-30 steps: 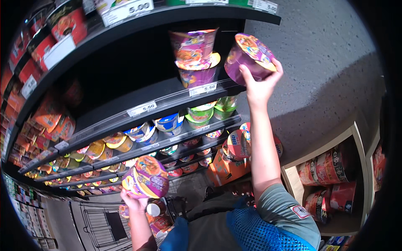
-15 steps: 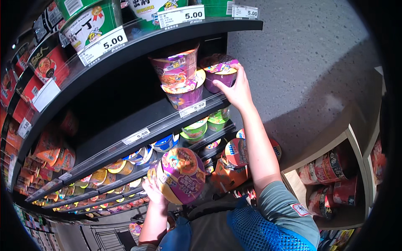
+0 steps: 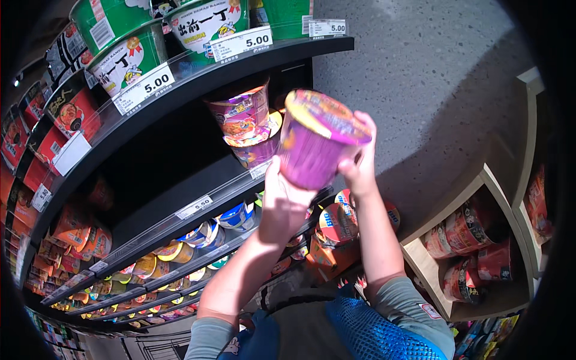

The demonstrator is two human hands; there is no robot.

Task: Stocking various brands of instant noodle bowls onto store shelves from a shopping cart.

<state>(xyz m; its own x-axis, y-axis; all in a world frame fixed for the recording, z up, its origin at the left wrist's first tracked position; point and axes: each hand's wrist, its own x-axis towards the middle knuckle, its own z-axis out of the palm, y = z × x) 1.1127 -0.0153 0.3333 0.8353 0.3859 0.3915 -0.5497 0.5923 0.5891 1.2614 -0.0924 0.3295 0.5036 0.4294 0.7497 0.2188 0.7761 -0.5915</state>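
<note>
A purple instant noodle cup (image 3: 315,150) with a yellow-edged, patterned lid is held up in front of the shelf, tilted and a little blurred. My left hand (image 3: 288,195) supports it from below and the left, fingers against its side. At its right side my right hand (image 3: 362,159) closes round the rim, thumb low and fingers up by the lid. Behind and left of it, two purple noodle cups stand stacked at the shelf edge, an upper cup (image 3: 243,113) on a lower cup (image 3: 255,153). What stands directly behind the held cup is hidden.
The black shelf (image 3: 180,162) curves across the left, with price tags along its lip. Green noodle tubs (image 3: 207,27) line the shelf above; red cups (image 3: 75,108) sit at far left. Lower shelves hold many colourful cups. A wooden rack (image 3: 420,258) with red tubs stands at right.
My left hand has raised the noodle cup from low in front of me to the upper shelf's height. My right hand has come off the cup on the shelf and onto the raised one.
</note>
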